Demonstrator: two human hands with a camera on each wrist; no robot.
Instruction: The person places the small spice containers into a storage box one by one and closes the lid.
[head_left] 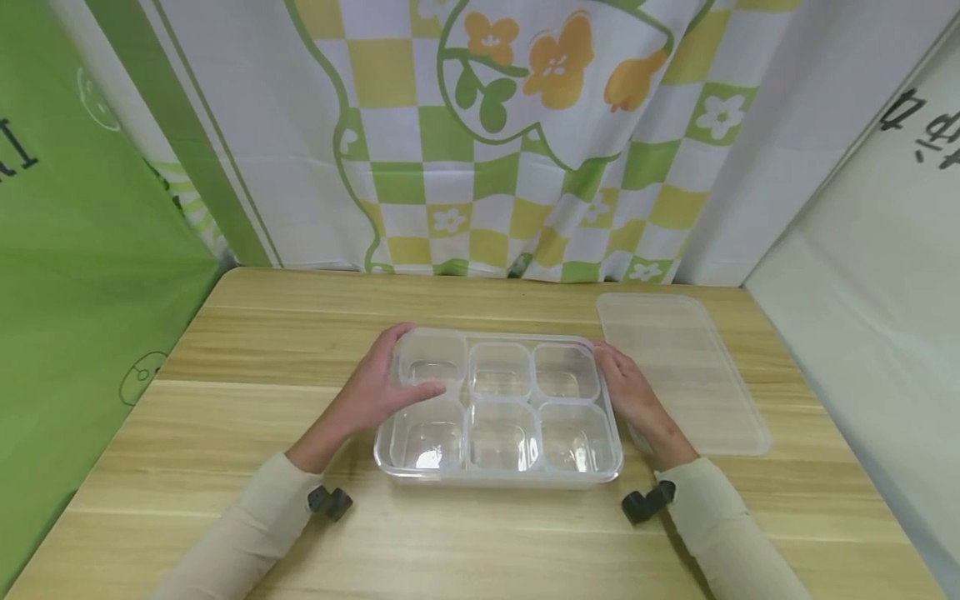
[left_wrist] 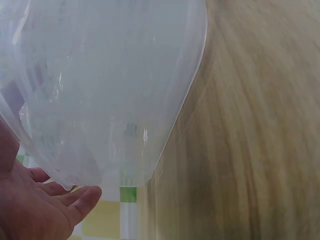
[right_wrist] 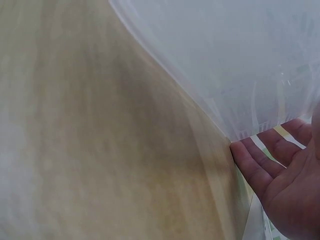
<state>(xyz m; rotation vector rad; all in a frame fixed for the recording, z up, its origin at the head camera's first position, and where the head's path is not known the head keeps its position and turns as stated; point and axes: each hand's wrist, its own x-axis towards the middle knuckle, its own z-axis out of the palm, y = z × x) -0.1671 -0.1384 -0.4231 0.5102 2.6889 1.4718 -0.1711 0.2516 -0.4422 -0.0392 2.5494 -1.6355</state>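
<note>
A clear plastic storage box [head_left: 498,479] lies on the table, holding several small clear square bins in two rows. My left hand [head_left: 378,379] grips the box's far left corner, fingers behind the wall and thumb reaching over the far left bin [head_left: 431,354]. That bin's rim shows a little higher than its neighbours'. At the far right corner, my right hand [head_left: 630,392] holds the box's side, with fingers bent behind it. Both wrist views show the box's cloudy outer wall [left_wrist: 115,90] close up, with left fingers [left_wrist: 82,202] and right fingers [right_wrist: 252,167] at its far corners.
A flat translucent lid [head_left: 682,375] lies on the wooden table [head_left: 247,417], right of the box and partly behind my right hand. A checked, flowered curtain [head_left: 517,200] hangs along the table's far edge. Green cloth [head_left: 90,233] borders the left, white cloth [head_left: 885,317] the right.
</note>
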